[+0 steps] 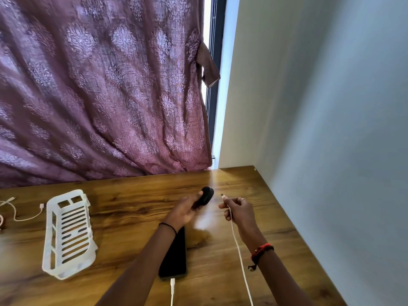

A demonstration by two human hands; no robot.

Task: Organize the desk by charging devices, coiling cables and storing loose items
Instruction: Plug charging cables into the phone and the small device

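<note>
Nearest of all, a short white cord [172, 286] is plugged into a black phone [175, 257] lying flat on the wooden desk [132, 195]. Just past it, the left hand [185, 212] curls around a small black gadget [206, 195] and holds it above the desk. It is too blurry to name. The right hand [238, 212] pinches a long white cable [240, 259] near its plug, which points at the gadget but does not touch it. Far left sit a white plastic basket [68, 235] and a loose cord [24, 215]. A purple curtain [99, 85] hangs behind.
</note>
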